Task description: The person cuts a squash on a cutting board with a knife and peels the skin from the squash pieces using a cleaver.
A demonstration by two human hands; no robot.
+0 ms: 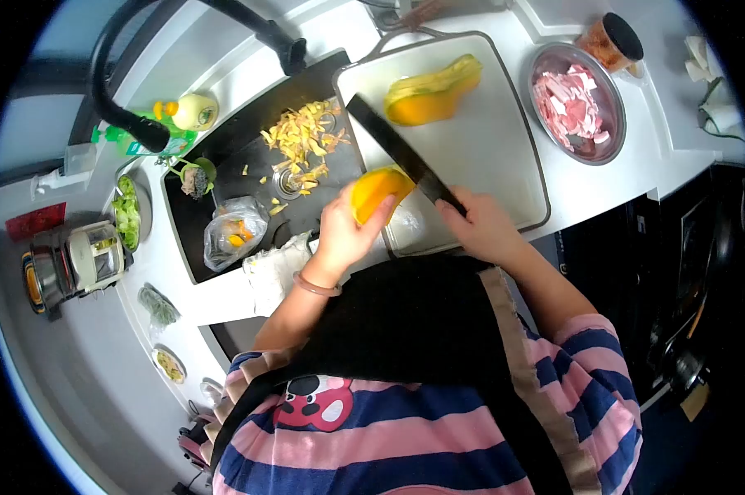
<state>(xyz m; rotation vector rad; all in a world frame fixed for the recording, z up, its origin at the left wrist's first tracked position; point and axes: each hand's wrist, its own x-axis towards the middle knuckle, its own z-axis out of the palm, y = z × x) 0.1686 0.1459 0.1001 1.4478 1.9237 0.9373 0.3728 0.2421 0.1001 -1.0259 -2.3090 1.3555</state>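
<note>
My left hand (345,230) is wrapped round a piece of orange pumpkin (379,191), held over the near left edge of the white cutting board (496,165). In my right hand (481,224) is a dark, broad-bladed kitchen knife (393,148). Its blade slants up and to the left, close beside the pumpkin piece; whether it touches the flesh I cannot tell. A longer piece of pumpkin (434,92), partly peeled with some yellow-green skin left, lies at the far side of the board.
Peelings (306,136) lie in the dark sink (253,165) on the left, with a clear plastic bag (235,233). A black faucet (133,124) arches above it. On the right, a metal bowl of sliced meat (570,107) stands beside a jar (612,43).
</note>
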